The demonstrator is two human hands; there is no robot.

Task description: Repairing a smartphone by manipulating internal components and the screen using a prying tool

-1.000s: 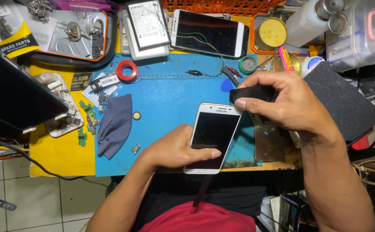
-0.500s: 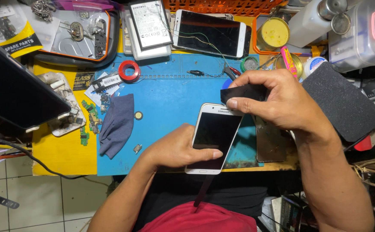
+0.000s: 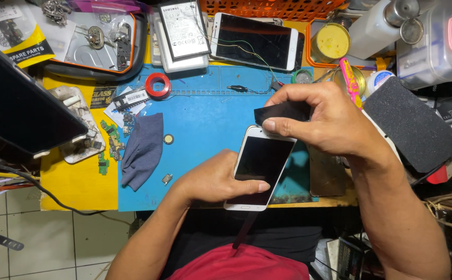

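Note:
A white smartphone [image 3: 259,171] with a dark screen lies tilted at the front edge of the blue work mat [image 3: 205,119]. My left hand [image 3: 213,179] grips its left side, with the thumb laid across the lower screen. My right hand [image 3: 322,122] hovers over the phone's top end and pinches a small black flat piece [image 3: 283,111] between thumb and fingers. The piece touches or nearly touches the phone's top edge.
A grey cloth [image 3: 143,148], a red tape roll [image 3: 158,84] and small parts lie on the mat's left. A second white phone [image 3: 254,41] and a battery [image 3: 183,28] lie behind. A black foam block [image 3: 412,127] sits right, a dark tablet [image 3: 21,109] left, a yellow tin [image 3: 332,41] behind.
My right hand has slid left with the black piece, from beside the phone's top right corner to over its top edge. The left hand and phone have stayed put.

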